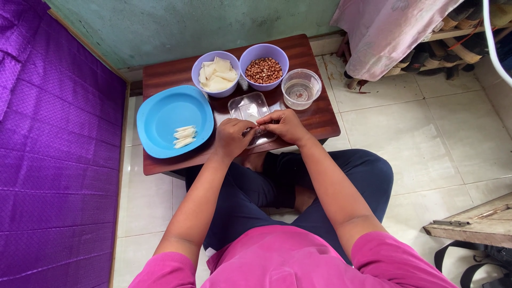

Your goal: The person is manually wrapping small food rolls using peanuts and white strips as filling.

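The person's pink sleeves and dark-trousered knees sat nearest, arms reaching to a low wooden table [314, 114]. The left hand [230, 137] and right hand [285, 125] met over a clear plastic tray [246, 105], fingers pinched together on something small and pale; what exactly, I could not tell. On the blue plate [160, 114] lay three folded white pieces [184, 136], seemingly finished. A purple bowl of white wrappers [216, 74] looked well stocked, as did the bowl of peanuts [263, 70], beside a clear cup of water [301, 89]. Judging by that, most of the work remained.
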